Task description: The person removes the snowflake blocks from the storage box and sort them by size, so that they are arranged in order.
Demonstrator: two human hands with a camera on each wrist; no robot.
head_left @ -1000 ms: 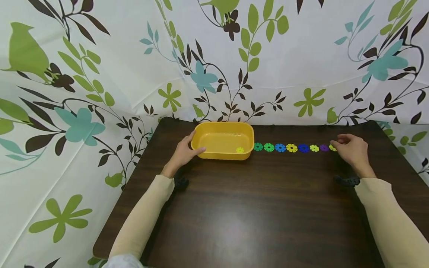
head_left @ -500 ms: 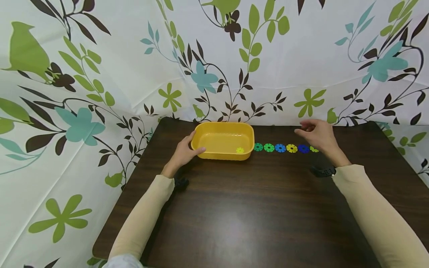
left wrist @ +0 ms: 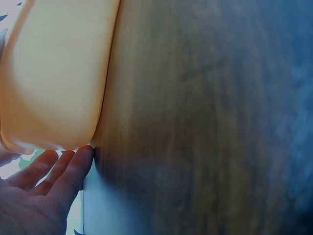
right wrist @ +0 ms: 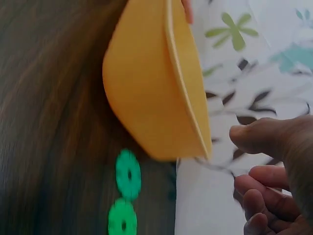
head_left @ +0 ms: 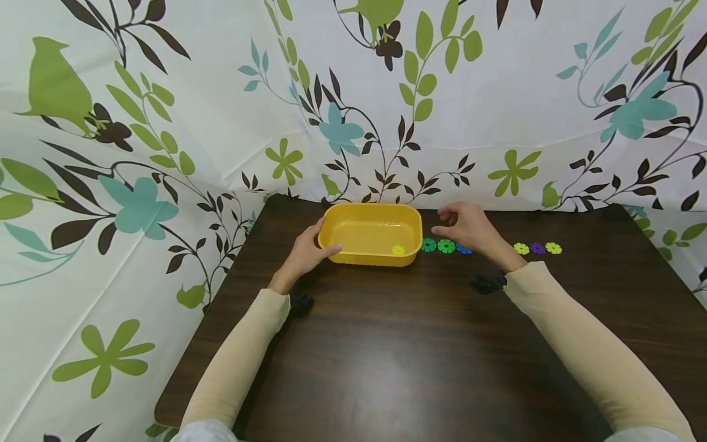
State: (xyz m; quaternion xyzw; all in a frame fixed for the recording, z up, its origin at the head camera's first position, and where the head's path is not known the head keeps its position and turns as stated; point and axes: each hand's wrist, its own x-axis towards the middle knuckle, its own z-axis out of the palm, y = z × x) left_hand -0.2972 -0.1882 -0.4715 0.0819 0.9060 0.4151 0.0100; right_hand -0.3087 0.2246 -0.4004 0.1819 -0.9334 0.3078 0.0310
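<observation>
A yellow plastic tub [head_left: 371, 259] stands at the back of the table, with one small yellow flower-shaped disc [head_left: 398, 250] in its near right corner. My left hand [head_left: 302, 255] holds the tub's left end, thumb over the near rim; in the left wrist view its fingertips [left wrist: 87, 151] meet the end wall. My right hand [head_left: 469, 228] hovers just right of the tub, thumb apart from loosely bent fingers, nothing between them. Beneath it runs a row of flower discs: a green disc [head_left: 429, 245], a brighter green disc [head_left: 446, 246] and a partly covered blue disc [head_left: 464, 249].
Farther right in the row lie a yellow-green disc [head_left: 521, 248], a purple disc [head_left: 537, 248] and another yellow-green disc [head_left: 553, 247]. My right hand and forearm hide the row's middle. A patterned cloth [head_left: 375, 73] hangs behind the dark wooden table [head_left: 386, 344].
My right hand has moved left from the row's far right disc, over the row, to beside the tub. That last disc now shows uncovered. My left hand and the tub stay put.
</observation>
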